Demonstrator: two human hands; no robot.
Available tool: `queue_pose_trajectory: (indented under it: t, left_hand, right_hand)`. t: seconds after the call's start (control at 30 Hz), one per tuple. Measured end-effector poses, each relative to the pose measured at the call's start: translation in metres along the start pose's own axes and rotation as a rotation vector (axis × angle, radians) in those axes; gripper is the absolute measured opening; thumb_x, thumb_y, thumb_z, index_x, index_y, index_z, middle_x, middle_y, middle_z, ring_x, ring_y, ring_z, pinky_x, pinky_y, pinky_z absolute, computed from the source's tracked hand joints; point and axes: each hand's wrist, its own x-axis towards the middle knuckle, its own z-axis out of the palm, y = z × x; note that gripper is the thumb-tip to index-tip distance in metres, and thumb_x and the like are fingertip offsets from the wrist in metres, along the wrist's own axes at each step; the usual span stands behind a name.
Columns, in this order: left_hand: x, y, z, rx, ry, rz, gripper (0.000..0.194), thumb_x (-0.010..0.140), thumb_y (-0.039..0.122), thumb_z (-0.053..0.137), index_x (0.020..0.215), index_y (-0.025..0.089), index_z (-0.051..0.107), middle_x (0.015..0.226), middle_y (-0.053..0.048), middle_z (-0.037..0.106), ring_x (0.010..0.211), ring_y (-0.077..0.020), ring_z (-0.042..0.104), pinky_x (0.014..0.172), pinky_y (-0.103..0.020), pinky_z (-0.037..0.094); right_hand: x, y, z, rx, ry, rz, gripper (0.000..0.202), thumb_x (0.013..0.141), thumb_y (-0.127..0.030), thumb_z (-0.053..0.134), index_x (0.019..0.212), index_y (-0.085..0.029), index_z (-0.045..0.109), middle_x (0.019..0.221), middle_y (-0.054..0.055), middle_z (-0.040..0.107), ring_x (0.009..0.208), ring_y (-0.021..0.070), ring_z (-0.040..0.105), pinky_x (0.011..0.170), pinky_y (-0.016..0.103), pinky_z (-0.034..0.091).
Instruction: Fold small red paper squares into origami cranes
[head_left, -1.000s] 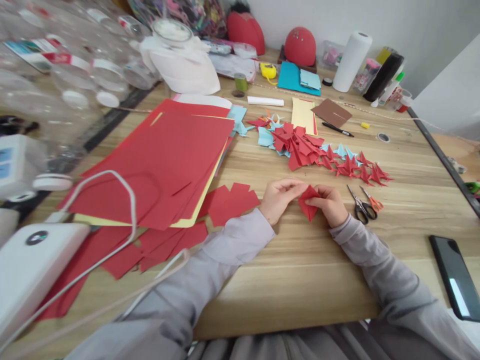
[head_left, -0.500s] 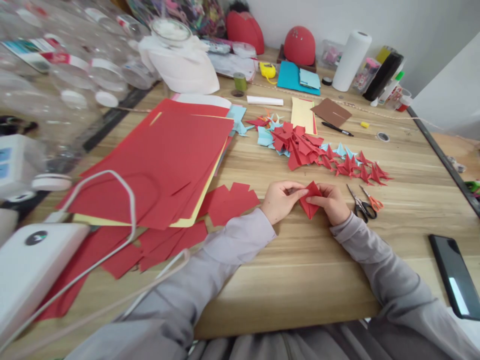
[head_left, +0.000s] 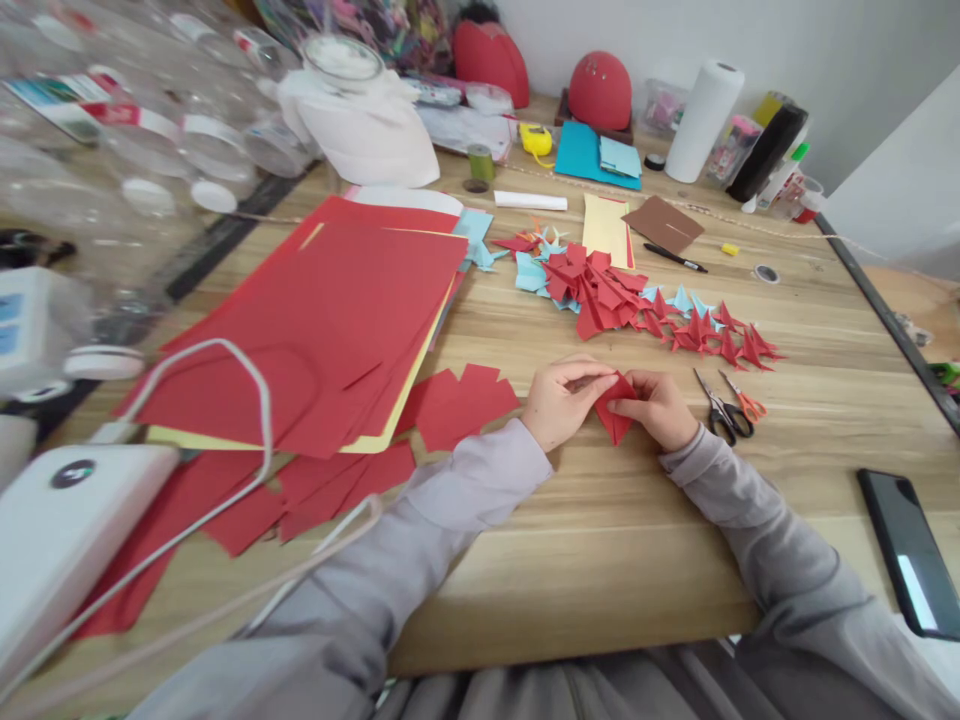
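Observation:
Between my hands is a small red folded paper (head_left: 615,420), diamond-shaped, with a crease down its lower half. My left hand (head_left: 564,398) pinches its upper left edge between thumb and fingers. From the other side my right hand (head_left: 660,408) grips it, thumb lying across the front. Fingertips behind the paper are hidden. Just beyond lies a heap of red and light-blue folded papers (head_left: 596,290), with several pointed red paper pieces (head_left: 697,330) trailing to its right. Cut red paper squares (head_left: 465,405) lie left of my left hand.
Black-handled scissors (head_left: 724,415) and orange scissors (head_left: 744,398) lie right of my right hand. A phone (head_left: 911,550) rests near the right edge. Large red sheets (head_left: 315,330) are stacked at left, beside a white device (head_left: 90,530) with a cable. Plastic bottles (head_left: 217,150) crowd the far left.
The folded red paper has shifted slightly left and down and its top point sits lower. My left fingers have risen a little; both hands keep their hold.

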Motion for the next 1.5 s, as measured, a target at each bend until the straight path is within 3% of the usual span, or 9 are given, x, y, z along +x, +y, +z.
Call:
queue_pose_trajectory:
  t: [0.23, 0.53, 0.73, 0.87, 1.07, 1.4, 1.5]
  left_hand:
    - [0.000, 0.007, 0.000, 0.022, 0.019, -0.004, 0.011, 0.072, 0.025, 0.068, 0.069, 0.015, 0.070, 0.069, -0.002, 0.063, 0.064, -0.0104, 0.057, 0.059, -0.022, 0.045]
    - [0.000, 0.013, 0.000, -0.043, 0.066, -0.166, 0.023, 0.075, 0.035, 0.064, 0.074, 0.013, 0.071, 0.071, -0.005, 0.068, 0.064, -0.0126, 0.061, 0.063, -0.025, 0.050]
    - [-0.003, 0.009, 0.002, -0.113, 0.037, -0.206, 0.020, 0.058, 0.023, 0.076, 0.075, 0.014, 0.071, 0.078, -0.006, 0.072, 0.072, -0.0158, 0.065, 0.072, -0.030, 0.054]
    - [-0.002, 0.008, 0.002, -0.049, 0.062, -0.168, 0.011, 0.061, 0.023, 0.074, 0.068, 0.015, 0.071, 0.073, -0.005, 0.070, 0.068, -0.0148, 0.064, 0.066, -0.027, 0.053]
    - [0.000, 0.009, 0.000, 0.039, -0.003, -0.077, 0.012, 0.070, 0.027, 0.068, 0.067, 0.015, 0.071, 0.067, -0.003, 0.066, 0.062, -0.0117, 0.058, 0.060, -0.024, 0.047]
    - [0.001, 0.015, 0.000, -0.060, 0.069, -0.196, 0.029, 0.072, 0.042, 0.065, 0.072, 0.014, 0.071, 0.062, -0.003, 0.065, 0.058, -0.0112, 0.056, 0.057, -0.024, 0.047]
    - [0.002, 0.015, -0.002, -0.190, 0.060, -0.228, 0.031, 0.075, 0.043, 0.062, 0.082, 0.014, 0.071, 0.075, -0.005, 0.069, 0.069, -0.0135, 0.062, 0.066, -0.026, 0.050]
  right_hand:
    - [0.000, 0.001, 0.001, 0.024, -0.010, 0.003, 0.023, 0.055, -0.027, 0.072, 0.055, -0.016, 0.051, 0.051, -0.005, 0.052, 0.050, 0.0081, 0.045, 0.048, 0.022, 0.037]
    - [0.002, 0.002, 0.001, 0.074, 0.011, 0.005, 0.018, 0.055, -0.023, 0.071, 0.056, -0.015, 0.055, 0.051, -0.005, 0.055, 0.048, 0.0076, 0.047, 0.048, 0.022, 0.037]
    - [0.002, 0.001, 0.001, 0.076, 0.031, 0.018, 0.017, 0.056, -0.025, 0.070, 0.057, -0.016, 0.055, 0.051, -0.004, 0.056, 0.048, 0.0094, 0.050, 0.047, 0.023, 0.041]
    - [0.001, 0.002, 0.001, 0.040, 0.003, 0.005, 0.019, 0.057, -0.026, 0.071, 0.057, -0.016, 0.054, 0.051, -0.004, 0.056, 0.048, 0.0091, 0.049, 0.047, 0.023, 0.040]
    - [0.001, 0.003, 0.001, -0.006, -0.025, -0.032, 0.023, 0.057, -0.027, 0.073, 0.057, -0.016, 0.054, 0.053, -0.004, 0.054, 0.050, 0.0083, 0.047, 0.048, 0.022, 0.039]
    - [0.002, 0.005, 0.000, 0.009, -0.003, -0.020, 0.018, 0.056, -0.024, 0.072, 0.058, -0.015, 0.057, 0.053, -0.004, 0.054, 0.050, 0.0084, 0.047, 0.051, 0.023, 0.038]
    - [0.002, 0.005, -0.001, 0.034, 0.046, -0.017, 0.018, 0.057, -0.025, 0.073, 0.058, -0.015, 0.058, 0.053, -0.005, 0.055, 0.051, 0.0084, 0.046, 0.051, 0.023, 0.037]
